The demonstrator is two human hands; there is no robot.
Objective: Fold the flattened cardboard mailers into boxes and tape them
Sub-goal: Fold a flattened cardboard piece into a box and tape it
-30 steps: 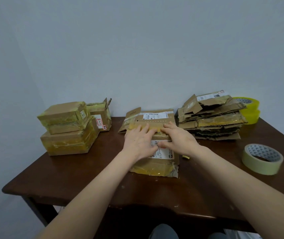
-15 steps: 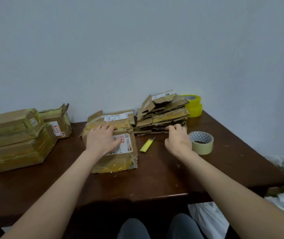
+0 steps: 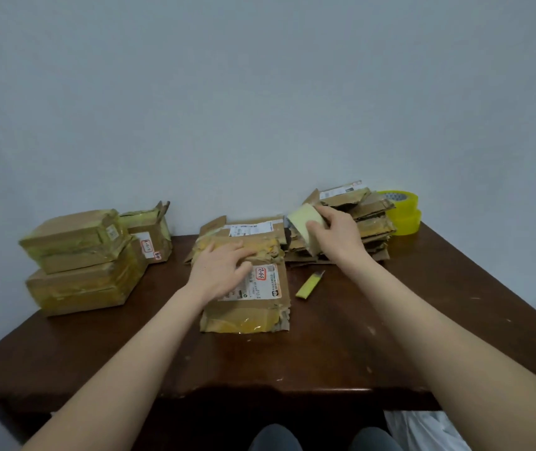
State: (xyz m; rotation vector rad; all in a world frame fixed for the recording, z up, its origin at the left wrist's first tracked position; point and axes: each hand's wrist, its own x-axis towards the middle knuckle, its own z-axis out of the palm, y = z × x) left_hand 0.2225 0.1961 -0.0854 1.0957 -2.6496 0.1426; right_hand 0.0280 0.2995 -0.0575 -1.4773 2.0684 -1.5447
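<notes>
Left hand [image 3: 224, 271] flat on folded mailer [image 3: 247, 288], fingers straight, right hand [image 3: 335, 236] grasping pale tape roll [image 3: 305, 226] above it, yellow cutter [image 3: 309, 284] just right of mailer

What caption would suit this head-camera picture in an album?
Left hand presses on a cardboard mailer while the right hand holds a pale tape roll above the table.

Glossy dark wood table [image 3: 374, 353]; matt cardboard mailer [image 3: 247, 307], shiny-taped.
</notes>
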